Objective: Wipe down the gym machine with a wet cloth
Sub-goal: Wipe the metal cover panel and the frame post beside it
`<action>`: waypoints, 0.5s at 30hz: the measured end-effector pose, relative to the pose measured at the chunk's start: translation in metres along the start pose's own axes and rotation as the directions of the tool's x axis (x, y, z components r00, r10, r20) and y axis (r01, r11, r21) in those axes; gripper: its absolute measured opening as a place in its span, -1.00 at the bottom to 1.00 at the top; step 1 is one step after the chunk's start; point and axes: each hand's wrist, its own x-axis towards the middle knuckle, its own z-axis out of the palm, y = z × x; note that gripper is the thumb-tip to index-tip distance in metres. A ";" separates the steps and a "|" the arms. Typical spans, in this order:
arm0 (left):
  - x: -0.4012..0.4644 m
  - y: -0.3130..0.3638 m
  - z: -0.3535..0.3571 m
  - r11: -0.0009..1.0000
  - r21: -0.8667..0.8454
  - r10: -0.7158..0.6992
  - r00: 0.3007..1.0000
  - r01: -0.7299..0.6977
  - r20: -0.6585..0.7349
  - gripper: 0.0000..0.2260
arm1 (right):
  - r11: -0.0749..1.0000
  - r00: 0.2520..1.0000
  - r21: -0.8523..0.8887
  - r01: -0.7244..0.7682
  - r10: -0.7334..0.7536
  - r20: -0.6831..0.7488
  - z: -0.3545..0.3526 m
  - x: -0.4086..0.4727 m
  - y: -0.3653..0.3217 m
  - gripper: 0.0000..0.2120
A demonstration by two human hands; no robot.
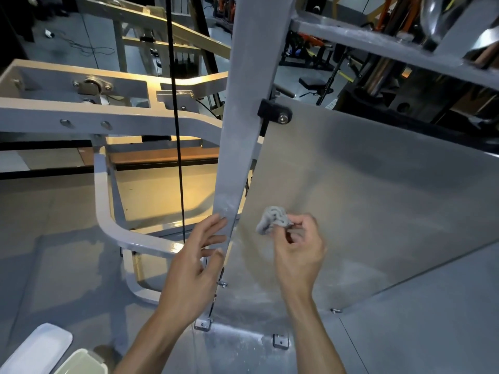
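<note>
Your right hand pinches the bunched grey cloth against the machine's panel, near its left edge. Your left hand, fingers spread, rests on the grey post beside it.

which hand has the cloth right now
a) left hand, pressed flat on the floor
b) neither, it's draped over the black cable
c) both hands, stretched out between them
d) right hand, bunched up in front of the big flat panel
d: the right hand pinches the bunched grey cloth in front of the flat panel, while the left hand rests open-fingered on the grey upright post.
</note>
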 end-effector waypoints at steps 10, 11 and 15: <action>-0.010 -0.008 -0.001 0.999 0.006 -0.034 0.999 0.034 0.003 -0.52 | 0.992 0.992 -0.016 0.124 -0.124 -0.003 0.004 0.006 -0.013 -0.81; -0.012 -0.011 -0.003 0.999 0.003 -0.040 0.999 0.040 0.000 -0.52 | 0.990 0.990 -0.018 0.142 -0.142 0.012 0.010 0.005 -0.012 -0.82; -0.017 -0.026 -0.008 0.998 0.005 -0.067 0.997 0.068 -0.027 -0.51 | 0.982 0.985 -0.115 0.153 -0.143 0.094 0.030 -0.010 0.014 -0.84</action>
